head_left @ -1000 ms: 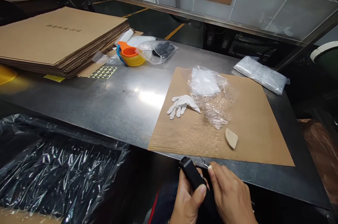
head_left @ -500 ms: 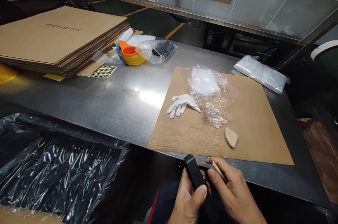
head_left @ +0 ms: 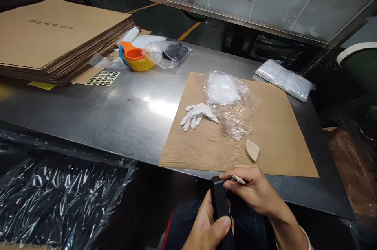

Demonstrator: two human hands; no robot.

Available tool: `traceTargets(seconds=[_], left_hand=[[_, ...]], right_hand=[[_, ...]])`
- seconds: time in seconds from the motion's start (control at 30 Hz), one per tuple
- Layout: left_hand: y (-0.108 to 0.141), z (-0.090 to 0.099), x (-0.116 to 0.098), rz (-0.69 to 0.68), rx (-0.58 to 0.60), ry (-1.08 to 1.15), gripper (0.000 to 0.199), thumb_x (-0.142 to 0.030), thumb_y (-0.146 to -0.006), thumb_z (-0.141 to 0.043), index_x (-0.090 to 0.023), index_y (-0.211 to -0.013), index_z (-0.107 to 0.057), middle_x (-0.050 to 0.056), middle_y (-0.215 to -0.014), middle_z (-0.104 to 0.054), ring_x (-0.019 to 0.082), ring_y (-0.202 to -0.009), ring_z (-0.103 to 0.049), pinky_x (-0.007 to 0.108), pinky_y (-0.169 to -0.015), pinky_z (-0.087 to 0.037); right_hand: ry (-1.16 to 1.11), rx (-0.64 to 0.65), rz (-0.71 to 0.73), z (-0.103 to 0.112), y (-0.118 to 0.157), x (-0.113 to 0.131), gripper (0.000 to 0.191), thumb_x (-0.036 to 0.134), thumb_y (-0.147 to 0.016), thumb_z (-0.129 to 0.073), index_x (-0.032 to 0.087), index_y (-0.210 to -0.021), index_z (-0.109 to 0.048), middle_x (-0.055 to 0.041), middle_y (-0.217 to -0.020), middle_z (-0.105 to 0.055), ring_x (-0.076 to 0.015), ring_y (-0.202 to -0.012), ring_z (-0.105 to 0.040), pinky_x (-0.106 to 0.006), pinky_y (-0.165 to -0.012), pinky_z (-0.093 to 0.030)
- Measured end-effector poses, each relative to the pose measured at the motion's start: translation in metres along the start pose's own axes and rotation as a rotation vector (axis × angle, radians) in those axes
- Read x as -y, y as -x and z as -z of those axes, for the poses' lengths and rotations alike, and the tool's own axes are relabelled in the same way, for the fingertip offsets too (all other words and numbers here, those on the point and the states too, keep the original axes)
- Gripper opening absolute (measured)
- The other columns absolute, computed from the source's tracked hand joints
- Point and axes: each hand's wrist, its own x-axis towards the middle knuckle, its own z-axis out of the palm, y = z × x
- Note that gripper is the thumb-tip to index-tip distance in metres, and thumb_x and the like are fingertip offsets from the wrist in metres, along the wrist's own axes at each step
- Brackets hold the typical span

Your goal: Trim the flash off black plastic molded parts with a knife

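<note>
My left hand (head_left: 207, 226) is closed around a long black plastic-looking part (head_left: 218, 197), its thumb pressed along one side. The part is tilted in front of the table's near edge, over my lap. In my right hand (head_left: 255, 190) is a slim tool with a pale handle (head_left: 239, 179), pinched between thumb and fingers. Its metal tip lies close to the upper end of the black part; whether it touches cannot be made out. Beyond my hands, a beige wedge-shaped pad (head_left: 252, 150) lies on the cardboard sheet (head_left: 282, 136).
On the cardboard rest a white glove (head_left: 198, 115) and crumpled clear plastic with white sheets (head_left: 223, 89). A plastic-wrapped pack (head_left: 285, 79) lies back right. Stacked cardboard (head_left: 73, 41), stickers (head_left: 103, 78) and orange and yellow cups (head_left: 137, 59) are left. Black plastic-lined material (head_left: 67, 199) is lower left.
My right hand has moved up and left, bringing the tool to the black part's upper end. The black part is now more upright. The whole view has shifted slightly.
</note>
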Motion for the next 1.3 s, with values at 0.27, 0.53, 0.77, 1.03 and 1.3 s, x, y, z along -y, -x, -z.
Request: traceTargets(seconds=[0.27,0.53,0.77,1.03,1.3], left_hand=[[0.0,0.005,0.006,0.03,0.011,0.04,0.053,-0.044,-0.071,-0.069,-0.025,-0.115,-0.046,0.0,-0.081,-0.049,0.008,-0.056,-0.05,0.023,-0.051,-0.034],[-0.001,0.003,0.002,0.037,0.014,0.053,0.05,-0.043,-0.072,-0.069,-0.027,-0.114,-0.048,-0.002,-0.083,-0.046,0.007,-0.057,-0.051,0.022,-0.052,-0.034],[-0.002,0.001,0.0,0.085,0.036,0.08,0.065,-0.042,-0.072,-0.07,-0.025,-0.126,-0.038,-0.003,-0.075,-0.046,0.006,-0.055,-0.048,0.023,-0.051,-0.029],[0.001,0.001,-0.002,0.143,0.054,0.064,0.062,-0.041,-0.072,-0.07,-0.023,-0.123,-0.038,-0.002,-0.074,-0.052,0.006,-0.056,-0.047,0.022,-0.052,-0.029],[0.0,0.002,-0.001,0.144,0.044,0.047,0.06,-0.042,-0.073,-0.069,-0.023,-0.121,-0.04,-0.002,-0.074,-0.051,0.006,-0.054,-0.046,0.022,-0.051,-0.028]], right_hand=[[-0.013,0.007,0.022,0.001,-0.007,-0.008,0.023,0.024,-0.09,-0.049,0.016,-0.076,-0.065,0.0004,-0.068,-0.062,-0.0108,-0.066,-0.057,-0.022,-0.063,-0.043],[-0.202,-0.059,-0.085,-0.001,0.005,-0.017,0.019,0.03,-0.089,-0.051,0.016,-0.083,-0.062,0.0002,-0.071,-0.06,-0.0116,-0.067,-0.056,-0.024,-0.065,-0.045],[-0.273,0.035,-0.097,0.001,0.013,-0.022,0.029,0.026,-0.079,-0.066,0.018,-0.107,-0.065,0.0001,-0.073,-0.063,-0.0113,-0.066,-0.056,-0.023,-0.062,-0.044],[-0.19,0.059,-0.058,0.006,0.013,-0.02,0.023,0.024,-0.078,-0.066,0.016,-0.1,-0.067,-0.0017,-0.074,-0.066,-0.0108,-0.064,-0.058,-0.021,-0.058,-0.044],[-0.15,0.047,-0.009,0.007,0.011,-0.022,0.022,0.025,-0.081,-0.064,0.013,-0.098,-0.069,-0.0045,-0.077,-0.07,-0.0125,-0.068,-0.063,-0.022,-0.064,-0.049]])
